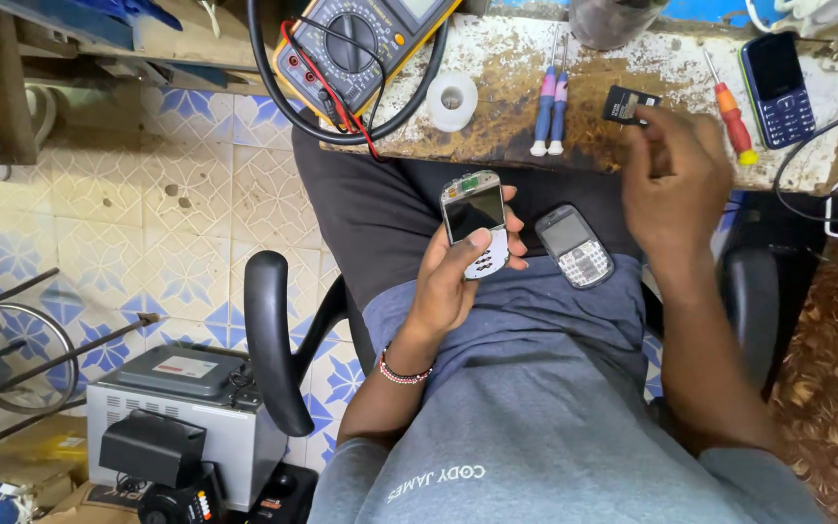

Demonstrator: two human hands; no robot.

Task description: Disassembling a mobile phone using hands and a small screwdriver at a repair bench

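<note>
My left hand (pixel 453 277) holds a small white keypad phone (pixel 475 221) with its front shell off, thumb across the keys, above my lap. A grey front cover with a keypad (pixel 575 246) lies on my lap just right of it. My right hand (pixel 676 184) reaches to the worn bench edge, fingertips touching a small black battery (pixel 627 103) that rests on the bench; I cannot tell whether the fingers grip it.
On the scuffed bench (pixel 506 58) lie two pink-and-blue screwdrivers (pixel 550 102), an orange-handled screwdriver (pixel 732 109), a blue keypad phone (pixel 778 87), a white tape roll (pixel 452 99) and a yellow multimeter (pixel 361 44) with leads. Black chair armrests (pixel 269 335) flank me. A grey box-shaped appliance (pixel 181 412) stands on the tiled floor at left.
</note>
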